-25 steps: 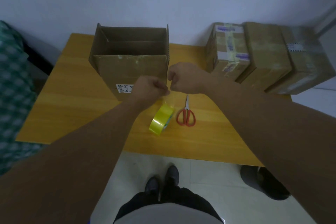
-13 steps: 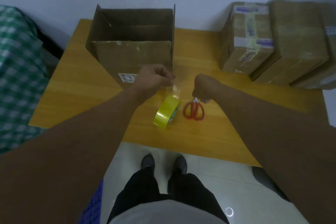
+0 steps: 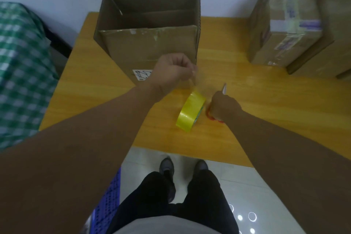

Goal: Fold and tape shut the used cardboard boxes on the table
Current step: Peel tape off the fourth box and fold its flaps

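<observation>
1. The table [image 3: 266, 112] is yellow wood and stands against a pale wall; the person stands at its near edge.
2. A green checked cloth [image 3: 20, 66] lies off the table's left side.
3. The open box [image 3: 150, 47] stands upright at the back of the table, left of centre. Its flaps are up, and a white label sits low on its near face.
4. Two taped boxes [image 3: 284, 24] stand touching each other at the table's right rear, well apart from the open box.
5. A blue crate [image 3: 112, 201] sits on the floor beside the person's left leg.
6. The left hand [image 3: 171, 68] hovers in front of the open box's near face. Its fingers are curled, and thumb and fingertip pinch the end of a clear strip [image 3: 194, 84].
7. The right hand [image 3: 224, 108] is low over the table, just right of the roll, with its fingers curled over the handles of the scissors [image 3: 224, 89].
8. The roll [image 3: 190, 113] of yellow tape stands on edge on the table between the two hands, and the strip rises from it to the left hand.
9. The scissors' blades point away from the person, and red handle loops show under the right wrist. I cannot tell whether they rest on the table or are lifted.
</observation>
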